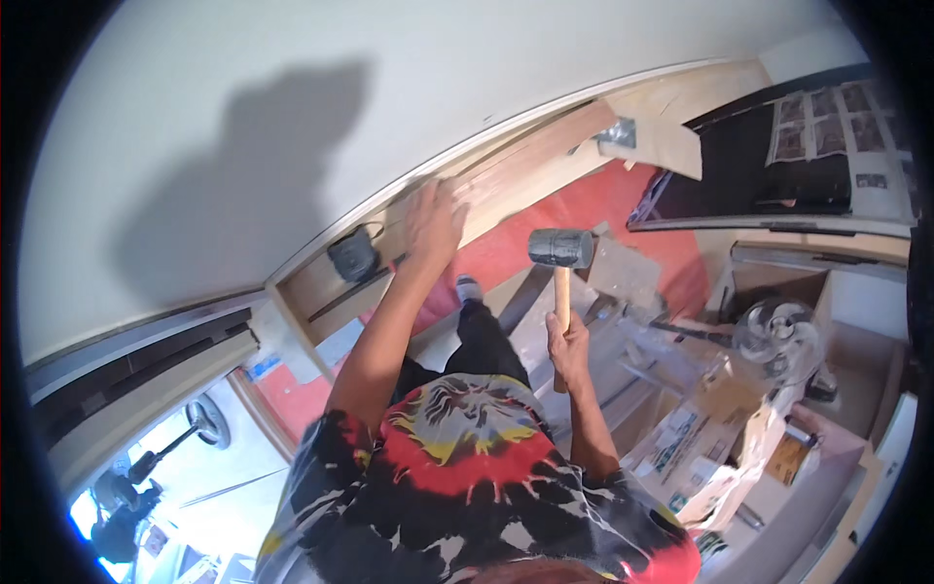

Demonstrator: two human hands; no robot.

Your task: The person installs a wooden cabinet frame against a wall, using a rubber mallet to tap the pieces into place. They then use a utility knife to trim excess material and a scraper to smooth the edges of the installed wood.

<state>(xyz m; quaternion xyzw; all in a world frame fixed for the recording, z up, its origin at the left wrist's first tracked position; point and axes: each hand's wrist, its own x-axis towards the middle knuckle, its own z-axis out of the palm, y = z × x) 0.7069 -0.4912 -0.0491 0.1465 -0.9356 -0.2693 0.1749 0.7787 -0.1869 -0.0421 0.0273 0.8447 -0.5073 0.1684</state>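
Note:
My right hand [569, 348] is closed around the wooden handle of a rubber mallet [561, 249], which stands upright with its dark grey head at the top. My left hand [434, 222] is stretched out at the near end of a reddish-brown wooden board [540, 146], its fingers apart and a little blurred. Whether it presses on the board or hovers just over it I cannot tell. The board lies along a pale wooden ledge [506, 200] at the foot of the white wall. Left of that hand, a black boxy thing with a loop [353, 255], perhaps a tape measure, sits on the ledge.
Red sheeting [574, 206] covers floor beyond my feet. An opened cardboard box [686, 453], clear plastic and a pedestal fan [778, 331] crowd the right. A dark panel with paper sheets [759, 165] stands far right. A wheeled item [202, 423] is at lower left.

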